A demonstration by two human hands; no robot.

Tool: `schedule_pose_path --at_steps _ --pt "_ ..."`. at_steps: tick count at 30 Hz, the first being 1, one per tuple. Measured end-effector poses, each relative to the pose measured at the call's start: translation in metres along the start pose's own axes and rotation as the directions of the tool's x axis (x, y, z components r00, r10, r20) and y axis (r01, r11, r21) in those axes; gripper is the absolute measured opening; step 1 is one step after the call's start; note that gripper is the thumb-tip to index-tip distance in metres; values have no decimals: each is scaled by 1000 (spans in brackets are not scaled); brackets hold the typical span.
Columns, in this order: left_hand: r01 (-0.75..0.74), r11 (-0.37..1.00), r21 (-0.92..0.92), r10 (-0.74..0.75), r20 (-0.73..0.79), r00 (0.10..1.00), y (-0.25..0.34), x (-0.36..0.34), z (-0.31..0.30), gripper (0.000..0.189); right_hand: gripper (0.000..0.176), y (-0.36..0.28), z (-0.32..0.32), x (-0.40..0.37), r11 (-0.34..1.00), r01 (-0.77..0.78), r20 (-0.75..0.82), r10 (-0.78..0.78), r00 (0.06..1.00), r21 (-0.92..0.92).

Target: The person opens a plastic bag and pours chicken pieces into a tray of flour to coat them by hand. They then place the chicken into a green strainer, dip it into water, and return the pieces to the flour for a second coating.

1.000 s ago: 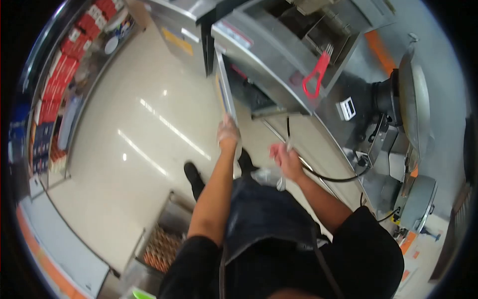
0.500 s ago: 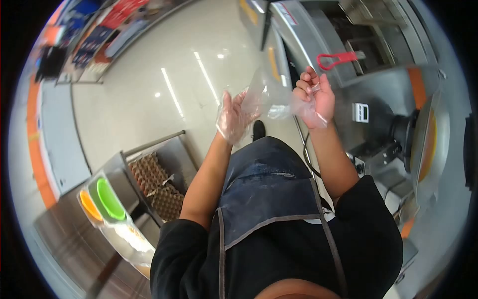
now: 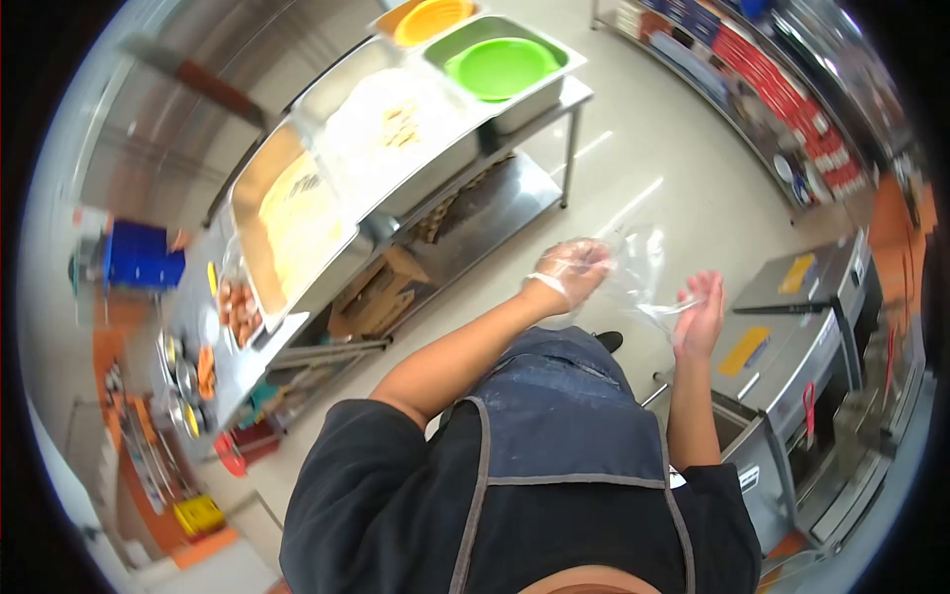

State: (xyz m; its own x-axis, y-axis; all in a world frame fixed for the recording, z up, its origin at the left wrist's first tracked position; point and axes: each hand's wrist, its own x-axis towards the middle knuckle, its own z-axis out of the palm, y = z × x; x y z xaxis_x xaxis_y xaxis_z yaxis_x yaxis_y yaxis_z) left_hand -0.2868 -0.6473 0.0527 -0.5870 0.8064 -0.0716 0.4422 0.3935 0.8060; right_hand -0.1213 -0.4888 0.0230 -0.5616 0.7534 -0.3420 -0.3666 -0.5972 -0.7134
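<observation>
My left hand (image 3: 571,269) wears a thin clear plastic glove and pinches a second clear plastic glove (image 3: 641,269) that hangs in the air between my hands. My right hand (image 3: 699,311) is bare, with its fingers straight and pointing up. Its palm touches the lower edge of the loose glove. Both hands are raised in front of my dark apron (image 3: 569,416), above the pale floor.
A steel prep table (image 3: 579,91) on the left holds a green bowl (image 3: 500,67), an orange bowl (image 3: 430,20), a flour tray (image 3: 396,119) and a tray of yellow batter (image 3: 297,223). A cardboard box (image 3: 381,287) sits underneath. A steel fryer (image 3: 792,346) with red tongs (image 3: 808,406) is on the right.
My head has swung from the fryer round to the prep table. The right hand has let go of the loose glove and straightened its fingers; the gloved left hand now pinches it.
</observation>
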Motion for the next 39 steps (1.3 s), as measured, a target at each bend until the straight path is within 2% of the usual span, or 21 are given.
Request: schedule_pose_path --at_steps 1,2,4,6,7,9,12,13,14,18,20,22,24,26,27,28,30,35,36,38,39 --pt "-25 1000 17 25 -15 1000 -13 -24 -26 22 48 15 26 -11 863 349 43 -359 932 -365" --pt "-13 1000 6 13 -44 999 -26 -43 -47 22 51 27 50 -22 490 605 209 -642 738 -628" --pt "-90 990 106 85 47 995 -51 -82 -82 21 54 34 112 -61 25 860 809 -328 488 -509" --pt "-110 982 155 96 97 991 -57 -110 -111 18 48 54 156 -78 81 902 897 178 405 -424" --pt "-101 967 235 77 108 991 -59 -123 -126 17 48 70 166 -78 78 902 894 191 405 -425" --pt "-122 963 238 114 47 992 -69 -142 -151 16 35 103 181 -71 188 788 710 587 389 -587" --pt "-222 955 196 234 -36 972 -83 -161 -184 15 24 121 210 -83 290 782 787 490 374 -552" --pt "-135 974 182 149 -66 987 -82 -165 -190 13 19 124 223 -92 346 811 863 371 343 -471" --pt "-6 995 101 8 -21 1000 -76 -165 -199 14 19 130 225 -89 354 807 858 394 329 -472" --pt "37 973 229 -24 -62 998 -76 -163 -220 18 15 146 240 -69 380 777 833 454 315 -501" --pt "54 956 289 -32 -80 996 -76 -157 -223 20 16 148 248 -59 366 546 631 635 445 -754" --pt "78 906 416 99 -388 916 -76 -148 -216 26 18 150 252 -39 390 488 613 629 478 -781" --pt "96 897 431 133 -470 872 -68 -140 -212 31 20 151 249 -17 407 430 590 620 517 -806" --pt "233 938 256 11 -694 719 -54 -135 -202 32 24 151 244 6 593 154 582 649 489 -791" --pt "278 945 170 -73 -721 689 -50 -134 -195 31 24 147 243 14 591 154 581 652 486 -792" --pt "283 944 167 -78 -724 686 -46 -129 -188 31 24 143 242 22 591 56 545 698 464 -805" --pt "373 927 -35 -312 -625 716 -41 -116 -172 21 24 138 239 40 576 -46 505 750 427 -816" --pt "440 892 -104 -425 -527 736 -46 -72 -141 31 16 130 241 67 598 -195 509 781 362 -778" --pt "448 888 -107 -433 -527 731 -44 -65 -138 31 16 128 242 69 593 -200 506 786 354 -780" --pt "418 874 -248 -484 -526 700 -40 -51 -133 34 17 124 243 77 598 19 564 744 359 -801" --pt "424 870 -251 -491 -527 694 -38 -44 -132 34 17 124 243 81 595 15 561 749 352 -804"
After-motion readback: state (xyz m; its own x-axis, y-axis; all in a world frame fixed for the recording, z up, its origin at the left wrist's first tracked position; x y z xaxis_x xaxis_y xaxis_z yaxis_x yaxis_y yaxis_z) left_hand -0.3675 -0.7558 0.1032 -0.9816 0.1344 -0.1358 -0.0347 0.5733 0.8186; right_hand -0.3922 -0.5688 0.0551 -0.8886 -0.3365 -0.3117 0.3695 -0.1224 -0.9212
